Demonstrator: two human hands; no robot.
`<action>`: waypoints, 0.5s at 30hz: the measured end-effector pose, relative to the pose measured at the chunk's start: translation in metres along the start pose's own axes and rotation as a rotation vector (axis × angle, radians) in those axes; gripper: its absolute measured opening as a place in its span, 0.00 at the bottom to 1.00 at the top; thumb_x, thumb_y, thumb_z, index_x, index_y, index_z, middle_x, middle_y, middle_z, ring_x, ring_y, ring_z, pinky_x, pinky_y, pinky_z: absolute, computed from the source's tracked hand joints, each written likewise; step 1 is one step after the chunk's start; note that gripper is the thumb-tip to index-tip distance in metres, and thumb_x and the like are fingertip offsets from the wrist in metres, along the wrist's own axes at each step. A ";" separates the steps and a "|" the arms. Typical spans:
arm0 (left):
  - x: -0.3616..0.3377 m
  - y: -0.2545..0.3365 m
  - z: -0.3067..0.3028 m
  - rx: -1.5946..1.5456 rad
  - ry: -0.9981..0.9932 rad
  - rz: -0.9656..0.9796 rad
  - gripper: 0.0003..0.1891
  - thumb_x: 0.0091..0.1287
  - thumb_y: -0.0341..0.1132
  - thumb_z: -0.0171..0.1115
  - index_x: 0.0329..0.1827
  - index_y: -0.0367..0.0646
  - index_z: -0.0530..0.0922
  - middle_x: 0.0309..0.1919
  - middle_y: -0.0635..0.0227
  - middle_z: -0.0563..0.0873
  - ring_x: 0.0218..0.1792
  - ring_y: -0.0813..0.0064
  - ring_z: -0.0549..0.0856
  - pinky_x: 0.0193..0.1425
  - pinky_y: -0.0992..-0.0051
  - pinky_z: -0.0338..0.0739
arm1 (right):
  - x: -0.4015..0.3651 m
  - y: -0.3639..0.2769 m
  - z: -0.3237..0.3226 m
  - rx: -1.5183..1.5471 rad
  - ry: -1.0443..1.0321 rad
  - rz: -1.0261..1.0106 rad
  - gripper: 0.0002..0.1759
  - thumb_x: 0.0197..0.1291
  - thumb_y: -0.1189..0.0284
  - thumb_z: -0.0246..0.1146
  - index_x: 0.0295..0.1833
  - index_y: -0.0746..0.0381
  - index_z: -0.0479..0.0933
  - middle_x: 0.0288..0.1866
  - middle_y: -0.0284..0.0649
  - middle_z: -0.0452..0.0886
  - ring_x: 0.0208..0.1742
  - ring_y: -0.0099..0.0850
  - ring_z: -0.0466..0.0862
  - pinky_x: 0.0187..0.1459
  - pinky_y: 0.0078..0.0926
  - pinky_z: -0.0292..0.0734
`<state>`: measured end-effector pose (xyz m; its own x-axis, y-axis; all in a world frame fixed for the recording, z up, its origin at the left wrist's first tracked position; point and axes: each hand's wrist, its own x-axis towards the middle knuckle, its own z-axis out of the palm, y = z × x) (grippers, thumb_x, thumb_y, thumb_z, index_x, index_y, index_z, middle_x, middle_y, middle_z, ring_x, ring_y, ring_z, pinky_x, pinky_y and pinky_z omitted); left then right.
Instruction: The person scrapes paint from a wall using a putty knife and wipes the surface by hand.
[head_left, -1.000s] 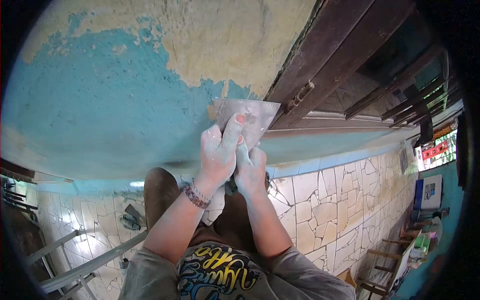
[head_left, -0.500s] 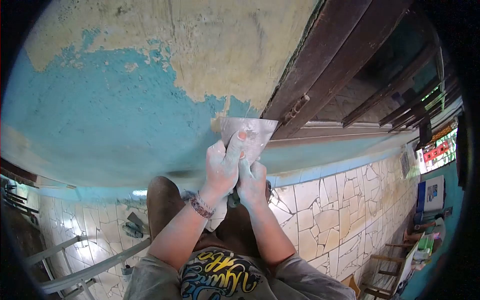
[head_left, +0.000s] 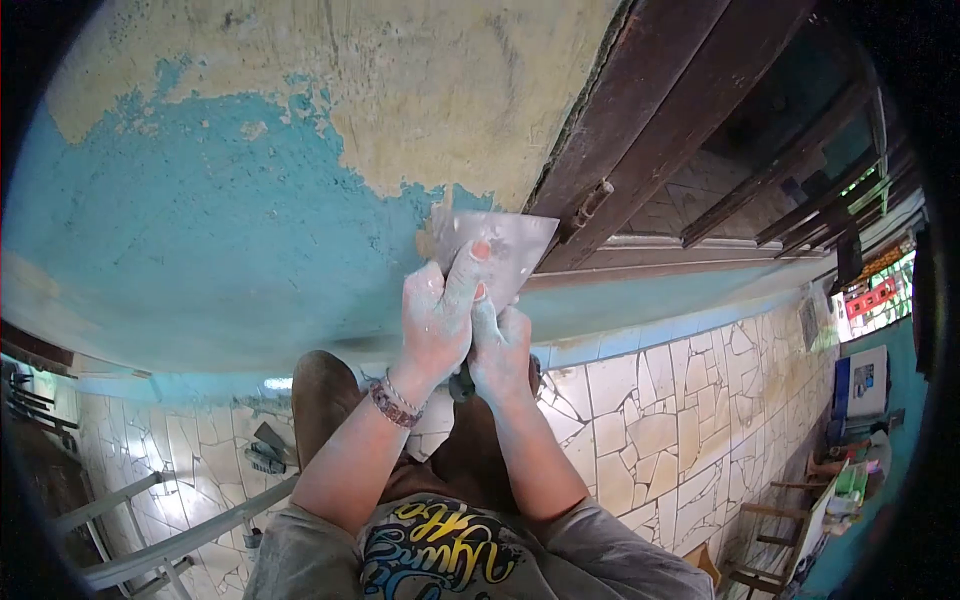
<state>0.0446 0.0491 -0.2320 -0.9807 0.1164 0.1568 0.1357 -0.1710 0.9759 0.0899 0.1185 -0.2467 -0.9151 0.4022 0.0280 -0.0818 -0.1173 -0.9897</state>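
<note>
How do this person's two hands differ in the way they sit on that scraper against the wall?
The left hand sits higher, with one finger stretched along the blade of the scraper. The right hand sits lower, curled around the handle. The left hand has a bracelet at its wrist, while the right hand's wrist is bare. Both are dusted white and hold the same tool against the wall.

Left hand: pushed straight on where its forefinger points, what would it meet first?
Probably bare yellowish plaster just past the scraper that the left hand presses; the door frame lies right of that line. Depth is unclear.
</note>
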 end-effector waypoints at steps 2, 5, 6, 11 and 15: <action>0.004 -0.004 0.002 -0.014 0.024 0.039 0.24 0.67 0.50 0.62 0.20 0.41 0.71 0.18 0.77 0.72 0.22 0.89 0.69 0.22 0.82 0.63 | -0.003 -0.004 0.004 0.040 0.039 -0.025 0.23 0.70 0.60 0.54 0.30 0.69 0.76 0.23 0.30 0.75 0.26 0.16 0.70 0.24 0.19 0.64; 0.006 -0.003 0.002 0.017 0.031 0.072 0.25 0.66 0.51 0.63 0.18 0.42 0.69 0.17 0.76 0.73 0.21 0.88 0.70 0.22 0.82 0.64 | 0.001 -0.017 -0.002 0.044 -0.030 0.028 0.19 0.70 0.61 0.55 0.37 0.68 0.76 0.26 0.32 0.77 0.25 0.17 0.73 0.24 0.20 0.67; 0.004 0.000 0.002 0.015 0.027 0.062 0.25 0.65 0.51 0.63 0.18 0.42 0.69 0.17 0.75 0.73 0.21 0.88 0.70 0.22 0.82 0.65 | 0.002 -0.020 -0.005 0.038 -0.076 0.058 0.17 0.70 0.62 0.56 0.40 0.68 0.76 0.28 0.33 0.78 0.25 0.18 0.74 0.24 0.20 0.69; 0.001 -0.008 0.002 -0.012 0.025 0.026 0.08 0.66 0.39 0.62 0.41 0.44 0.81 0.16 0.61 0.72 0.18 0.69 0.70 0.20 0.69 0.63 | 0.000 -0.002 -0.002 -0.015 0.000 -0.076 0.17 0.70 0.62 0.56 0.38 0.68 0.76 0.24 0.33 0.77 0.21 0.18 0.73 0.21 0.20 0.67; 0.011 0.010 0.000 0.152 -0.055 0.185 0.13 0.69 0.42 0.58 0.39 0.42 0.84 0.16 0.57 0.74 0.17 0.65 0.73 0.22 0.67 0.66 | -0.001 -0.030 -0.005 -0.046 -0.061 0.086 0.18 0.70 0.63 0.55 0.41 0.70 0.76 0.28 0.35 0.79 0.28 0.19 0.75 0.28 0.22 0.71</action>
<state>0.0351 0.0484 -0.2211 -0.9286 0.1509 0.3391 0.3361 -0.0457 0.9407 0.0946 0.1260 -0.2172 -0.9405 0.3362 -0.0502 0.0151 -0.1062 -0.9942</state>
